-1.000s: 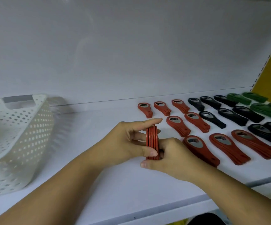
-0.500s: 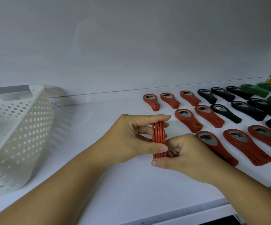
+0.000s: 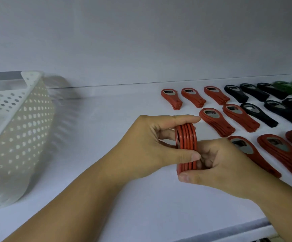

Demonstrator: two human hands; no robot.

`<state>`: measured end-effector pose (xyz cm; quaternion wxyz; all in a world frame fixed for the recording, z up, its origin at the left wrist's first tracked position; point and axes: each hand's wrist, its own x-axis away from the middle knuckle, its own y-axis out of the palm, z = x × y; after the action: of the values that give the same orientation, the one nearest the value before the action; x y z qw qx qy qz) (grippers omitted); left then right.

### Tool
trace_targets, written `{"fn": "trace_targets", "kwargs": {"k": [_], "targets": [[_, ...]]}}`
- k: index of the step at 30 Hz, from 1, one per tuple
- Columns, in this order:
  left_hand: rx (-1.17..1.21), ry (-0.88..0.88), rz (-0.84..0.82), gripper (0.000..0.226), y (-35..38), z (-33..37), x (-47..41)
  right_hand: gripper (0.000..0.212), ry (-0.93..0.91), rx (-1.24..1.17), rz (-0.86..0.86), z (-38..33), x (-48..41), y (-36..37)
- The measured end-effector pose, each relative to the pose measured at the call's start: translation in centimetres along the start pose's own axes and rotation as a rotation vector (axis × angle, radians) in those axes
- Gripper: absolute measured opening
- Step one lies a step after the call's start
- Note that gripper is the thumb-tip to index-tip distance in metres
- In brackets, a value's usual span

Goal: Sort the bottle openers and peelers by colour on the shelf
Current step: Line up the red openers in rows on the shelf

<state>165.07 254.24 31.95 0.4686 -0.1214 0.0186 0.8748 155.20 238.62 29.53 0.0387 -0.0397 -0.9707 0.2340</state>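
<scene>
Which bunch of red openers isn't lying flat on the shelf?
The bunch held between the left hand and right hand: it stands on edge, while the other red piles lie flat, metal faces up.

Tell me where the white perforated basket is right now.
In the head view the white perforated basket stands at the far left of the shelf, apart from the left hand, which grips a stack of red openers with the right hand.

Basket [image 3: 19,137] left, openers [image 3: 216,126] right (in rows)
</scene>
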Motion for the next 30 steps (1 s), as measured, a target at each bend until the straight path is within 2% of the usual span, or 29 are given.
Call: {"fn": "trace_targets", "kwargs": {"k": [2, 10, 12, 17, 20, 23, 24, 30], "targets": [[0.010, 0.002, -0.005, 0.052, -0.2, -0.2, -0.1, 0.039, -0.008, -0.026, -0.002, 0.2, -0.1, -0.1], [0.023, 0.026, -0.048, 0.053, 0.1, -0.4, -0.3, 0.069, -0.013, -0.019, 0.107, 0.7, 0.2, 0.0], [0.020, 0.037, -0.039, 0.053, 0.1, -0.5, -0.5, 0.070, -0.010, -0.024, 0.112, 0.8, 0.1, 0.1], [-0.021, 0.034, -0.052, 0.048, 0.0, -0.5, -0.8, 0.049, -0.008, -0.031, 0.105, 0.3, 0.2, 0.4], [0.038, 0.018, -0.065, 0.049, -0.6, -0.5, -0.8, 0.045, 0.018, -0.011, 0.073, -0.7, 0.3, 0.5], [0.121, 0.005, -0.049, 0.047, -0.7, -0.5, -0.7, 0.011, 0.037, -0.037, 0.077, -1.5, 0.4, 0.4], [0.151, 0.001, -0.040, 0.046, -0.7, -0.5, -0.7, 0.007, 0.048, -0.038, 0.098, -1.6, 0.4, 0.4], [0.312, -0.027, -0.013, 0.046, -1.5, -1.0, -0.8, 0.006, 0.150, 0.009, 0.195, -2.7, -0.2, 0.8]]}}
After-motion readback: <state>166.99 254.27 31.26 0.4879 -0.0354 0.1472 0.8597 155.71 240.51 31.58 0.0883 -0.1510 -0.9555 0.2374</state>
